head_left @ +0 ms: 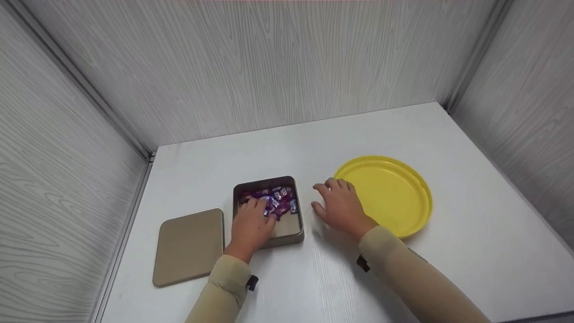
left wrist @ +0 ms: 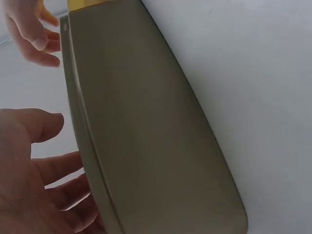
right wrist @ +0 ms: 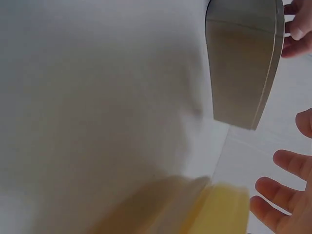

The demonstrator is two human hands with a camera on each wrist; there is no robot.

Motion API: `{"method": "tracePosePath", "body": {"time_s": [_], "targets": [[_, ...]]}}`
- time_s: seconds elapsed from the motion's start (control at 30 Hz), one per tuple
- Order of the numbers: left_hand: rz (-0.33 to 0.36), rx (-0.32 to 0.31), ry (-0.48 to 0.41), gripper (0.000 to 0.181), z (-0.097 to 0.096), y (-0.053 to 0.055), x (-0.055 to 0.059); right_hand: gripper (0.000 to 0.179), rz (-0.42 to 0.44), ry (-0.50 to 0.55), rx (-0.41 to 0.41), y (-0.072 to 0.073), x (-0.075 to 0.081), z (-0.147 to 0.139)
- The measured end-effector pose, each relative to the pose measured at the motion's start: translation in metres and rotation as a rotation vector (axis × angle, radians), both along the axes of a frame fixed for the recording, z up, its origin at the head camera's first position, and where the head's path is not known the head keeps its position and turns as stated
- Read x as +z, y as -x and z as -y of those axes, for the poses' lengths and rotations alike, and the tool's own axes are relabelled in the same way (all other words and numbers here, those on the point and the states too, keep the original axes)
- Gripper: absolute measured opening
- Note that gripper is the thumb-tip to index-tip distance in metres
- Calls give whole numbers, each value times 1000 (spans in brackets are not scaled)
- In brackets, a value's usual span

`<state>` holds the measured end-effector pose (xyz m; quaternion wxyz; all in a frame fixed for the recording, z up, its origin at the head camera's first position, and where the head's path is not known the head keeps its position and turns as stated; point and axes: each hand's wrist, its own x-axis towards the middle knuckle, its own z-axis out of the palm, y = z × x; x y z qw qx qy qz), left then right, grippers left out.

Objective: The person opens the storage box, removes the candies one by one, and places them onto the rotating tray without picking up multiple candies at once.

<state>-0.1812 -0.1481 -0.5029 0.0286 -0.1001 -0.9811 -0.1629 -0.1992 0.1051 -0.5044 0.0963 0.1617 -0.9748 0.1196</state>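
A square metal tin (head_left: 287, 240) holds several small candies (head_left: 280, 206) in purple and blue shiny wrappers, gathered toward its far side. Over the tin's left part is my left hand (head_left: 252, 224), its fingers reaching down among the candies. In the left wrist view, its thumb stands apart from the loosely bent fingers, and the fingertips are hidden behind the tin wall (left wrist: 141, 126). My right hand (head_left: 343, 206) hovers at the left rim of a yellow round tray (head_left: 390, 193), fingers spread and nothing in them. Whether it touches the rim I cannot tell.
A flat square lid (head_left: 190, 246) lies on the white table (head_left: 314, 278) left of the tin. Pale wood-grain panels (head_left: 269, 67) enclose the table at the back and both sides. The tray stands to the tin's right.
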Motion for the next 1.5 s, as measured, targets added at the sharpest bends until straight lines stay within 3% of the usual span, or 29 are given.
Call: {"method": "tracePosePath", "body": {"time_s": [0.27,0.53,0.9,1.13,1.5], "targets": [[82,-5,-6,53,-9,7,-9,46,29,38,-33,-3,-4,-13],[166,45,17,54,-18,16,-15,43,31,41,-24,-7,-10,-18],[130,62,72,43,-23,28,-20,45,49,54,-31,-12,-15,-19],[81,61,127,26,-30,33,-23,43,45,75,-33,-15,-13,-21],[41,41,4,19,-33,27,-21,42,42,66,-40,-16,-17,-24]]}}
